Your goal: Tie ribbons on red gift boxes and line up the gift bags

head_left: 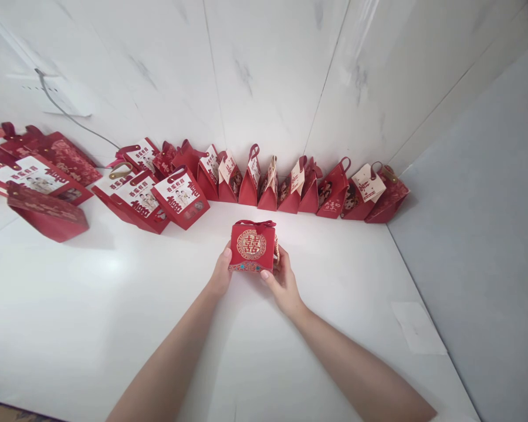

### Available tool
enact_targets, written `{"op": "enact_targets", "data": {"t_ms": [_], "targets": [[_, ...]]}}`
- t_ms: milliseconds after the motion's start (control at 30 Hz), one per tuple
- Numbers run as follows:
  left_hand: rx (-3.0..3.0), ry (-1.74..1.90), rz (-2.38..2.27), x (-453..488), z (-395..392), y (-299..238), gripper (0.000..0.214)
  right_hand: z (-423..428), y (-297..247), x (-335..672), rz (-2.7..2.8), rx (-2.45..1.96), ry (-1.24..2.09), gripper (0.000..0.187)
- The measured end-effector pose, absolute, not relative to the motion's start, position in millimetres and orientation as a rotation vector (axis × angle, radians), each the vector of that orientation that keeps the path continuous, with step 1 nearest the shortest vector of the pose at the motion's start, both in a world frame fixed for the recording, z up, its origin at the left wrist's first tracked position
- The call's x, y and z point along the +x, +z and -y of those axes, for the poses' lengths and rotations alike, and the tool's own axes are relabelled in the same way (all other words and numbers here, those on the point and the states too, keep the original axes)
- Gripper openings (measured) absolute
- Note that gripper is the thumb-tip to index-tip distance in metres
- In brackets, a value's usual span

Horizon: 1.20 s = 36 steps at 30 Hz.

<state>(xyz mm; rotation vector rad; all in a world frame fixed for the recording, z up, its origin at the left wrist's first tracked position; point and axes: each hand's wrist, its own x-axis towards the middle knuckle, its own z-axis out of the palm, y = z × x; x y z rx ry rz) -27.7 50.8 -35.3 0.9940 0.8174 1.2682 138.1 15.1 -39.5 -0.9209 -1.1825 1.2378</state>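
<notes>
A small red gift box (251, 245) with a gold round emblem and a dark red ribbon on top is between my two hands. My left hand (222, 269) grips its left side, thumb at the front edge. On the other side, my right hand (285, 282) is closed round the lower right corner, its thumb on the front face and its fingers behind. A gold cord shows at the box's right edge. The box is upright above the white table (167, 328); whether it touches the surface I cannot tell.
A row of red and cream gift boxes (289, 187) stands along the marbled wall (264, 76). More boxes (141, 199) cluster at the left, one red box (48, 214) nearer me. A grey cable (66, 111) hangs on the wall. At right is a grey panel (479, 205).
</notes>
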Motion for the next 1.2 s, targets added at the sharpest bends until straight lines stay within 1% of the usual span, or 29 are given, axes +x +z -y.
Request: {"op": "enact_targets", "data": {"t_ms": [633,767,833,900,967,1100,1200], "targets": [[0.994,1.285,-0.819,-27,-51,-35,0.066,-14,-36,138,1.177,-0.893,1.235,0.074],[0.987,1.302,-0.886,-26,-51,-35,0.060,-12,-36,137,1.145,-0.923,1.192,0.084],[0.993,1.305,-0.896,-26,-50,-36,0.060,-10,-34,138,1.146,-0.936,1.150,0.092],[1.023,1.301,-0.871,-29,-49,-37,0.062,-8,-31,140,1.161,-0.926,1.121,0.095],[1.087,1.257,-0.821,-33,-48,-37,0.068,-6,-27,141,1.175,-0.870,1.097,0.091],[1.226,1.073,-0.717,-40,-46,-34,0.081,-4,-22,144,1.154,-0.758,1.118,0.074],[1.310,1.012,-0.772,-38,-44,-30,0.084,-9,-26,143,1.022,-0.772,1.217,0.072]]}}
